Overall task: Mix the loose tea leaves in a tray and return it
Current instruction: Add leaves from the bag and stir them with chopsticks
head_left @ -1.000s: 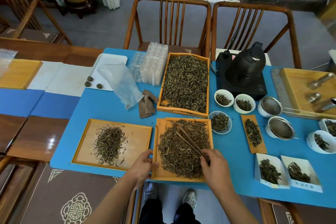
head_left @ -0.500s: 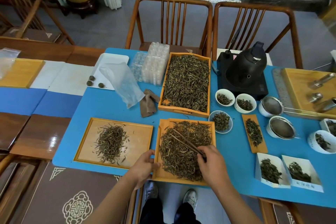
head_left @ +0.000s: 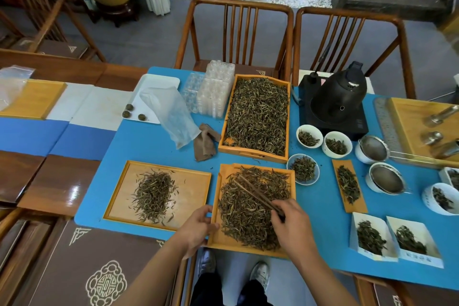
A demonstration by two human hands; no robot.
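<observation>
An orange wooden tray (head_left: pixel 224 238) sits at the near edge of the blue mat, heaped with loose tea leaves (head_left: pixel 248 213). My right hand (head_left: pixel 291 223) is over the tray's right side and holds a pair of dark wooden chopsticks (head_left: pixel 255 192), whose tips lie in the leaves toward the far left. At the tray's left rim, my left hand (head_left: pixel 198 228) grips the edge with its thumb on top.
A flat tray (head_left: pixel 196 181) with a small leaf pile lies to the left. A larger full tray (head_left: pixel 223 131) stands behind. Small bowls (head_left: pixel 304 169), strainers (head_left: pixel 386 180), a black kettle (head_left: pixel 340 97) and paper boxes (head_left: pixel 372 238) crowd the right. Two chairs stand behind the table.
My right hand has drawn the chopsticks back and forth through the leaves, first toward the tray's left, and the pile has shifted slightly. My left hand has stayed on the tray's left rim.
</observation>
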